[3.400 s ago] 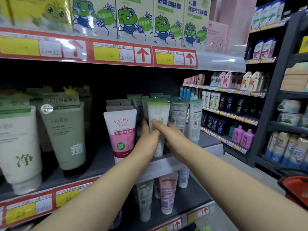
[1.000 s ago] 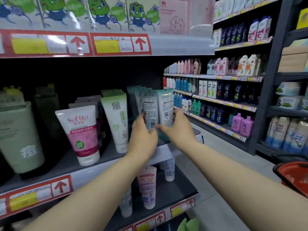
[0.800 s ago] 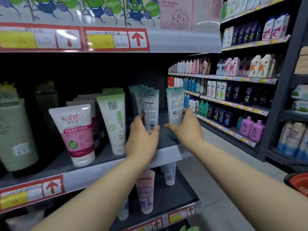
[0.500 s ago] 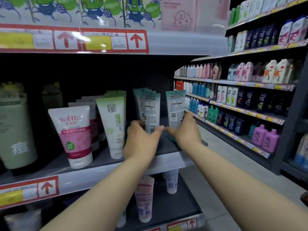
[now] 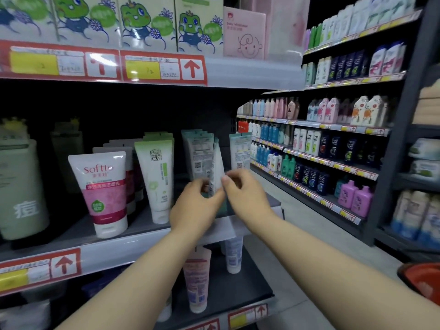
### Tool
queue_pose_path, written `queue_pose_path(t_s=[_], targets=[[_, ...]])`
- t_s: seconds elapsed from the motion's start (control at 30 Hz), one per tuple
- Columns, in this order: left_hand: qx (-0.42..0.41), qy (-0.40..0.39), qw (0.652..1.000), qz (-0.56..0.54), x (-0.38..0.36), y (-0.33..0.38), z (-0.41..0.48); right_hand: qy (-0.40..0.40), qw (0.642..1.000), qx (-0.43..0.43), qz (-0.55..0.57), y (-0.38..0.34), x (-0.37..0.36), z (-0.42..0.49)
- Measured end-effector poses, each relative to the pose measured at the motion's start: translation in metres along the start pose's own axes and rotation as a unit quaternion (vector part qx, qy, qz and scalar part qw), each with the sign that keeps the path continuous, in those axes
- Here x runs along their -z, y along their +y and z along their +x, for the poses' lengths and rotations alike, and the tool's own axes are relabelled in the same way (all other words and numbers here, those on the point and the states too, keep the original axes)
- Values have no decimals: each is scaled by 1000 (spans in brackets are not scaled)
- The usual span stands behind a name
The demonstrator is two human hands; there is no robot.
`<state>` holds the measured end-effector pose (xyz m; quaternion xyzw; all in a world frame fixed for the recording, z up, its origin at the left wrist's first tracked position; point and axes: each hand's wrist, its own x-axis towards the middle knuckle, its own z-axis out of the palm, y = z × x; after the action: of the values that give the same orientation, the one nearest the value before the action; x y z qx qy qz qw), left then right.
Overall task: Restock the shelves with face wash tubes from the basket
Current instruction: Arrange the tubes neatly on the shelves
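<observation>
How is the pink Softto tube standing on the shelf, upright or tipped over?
Upright. The pink Softto tube stands cap-down on the shelf, with its white cap at the bottom and its flat crimped end on top.

The pink tube (image 5: pixel 102 186) reads "Softto", the green tube (image 5: pixel 21 191) "痘", dark bottles (image 5: pixel 309 178) "CLEAR".

My left hand (image 5: pixel 197 208) and right hand (image 5: pixel 247 194) have left the white plastic tube with the green top (image 5: pixel 158 177). It now stands free on the grey shelf (image 5: pixel 142 244), and both hands have moved right to the teal row. Half a second ago my right hand was on the end teal-topped tube (image 5: pixel 240 148); it has let go and closed in beside my left. Together my fingers (image 5: pixel 225 181) now pinch the front teal-topped face wash tube (image 5: pixel 217 167), which has turned from label-out to edge-on and tilted.
</observation>
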<state>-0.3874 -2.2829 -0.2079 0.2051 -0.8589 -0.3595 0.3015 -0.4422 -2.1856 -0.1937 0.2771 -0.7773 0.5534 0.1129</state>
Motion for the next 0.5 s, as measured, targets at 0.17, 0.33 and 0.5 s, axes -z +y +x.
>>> queue_pose_path(t_s=[0.17, 0.33, 0.5], targets=[[-69, -72, 987, -129, 12, -4, -2, -61, 994, -65, 67, -1, 5, -9], [-102, -139, 979, -105, 13, -5, -3, -7, 994, -79, -72, -1, 13, -5], [-75, 44, 992, -94, 12, -7, -11, 33, 984, -107, -140, 7, 26, 3]])
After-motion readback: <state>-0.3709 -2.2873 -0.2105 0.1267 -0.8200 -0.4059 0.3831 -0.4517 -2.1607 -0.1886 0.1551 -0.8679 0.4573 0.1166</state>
